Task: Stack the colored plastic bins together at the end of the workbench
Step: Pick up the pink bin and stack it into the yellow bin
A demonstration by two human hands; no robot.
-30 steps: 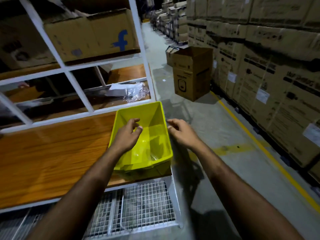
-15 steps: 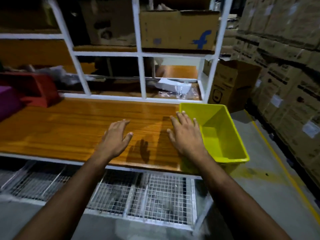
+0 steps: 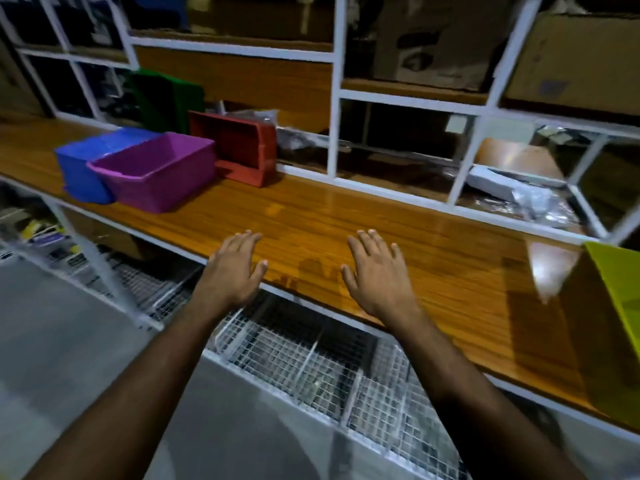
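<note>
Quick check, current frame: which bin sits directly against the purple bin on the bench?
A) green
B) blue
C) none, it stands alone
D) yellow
B: the blue bin sits pressed against the left side of the purple bin, while the yellow bin is far off at the right end of the workbench and the green bin stands behind.

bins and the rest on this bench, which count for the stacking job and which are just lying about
Job: purple bin, blue bin, red bin, green bin, yellow bin.
Lying about: cardboard boxes, plastic wrap.
</note>
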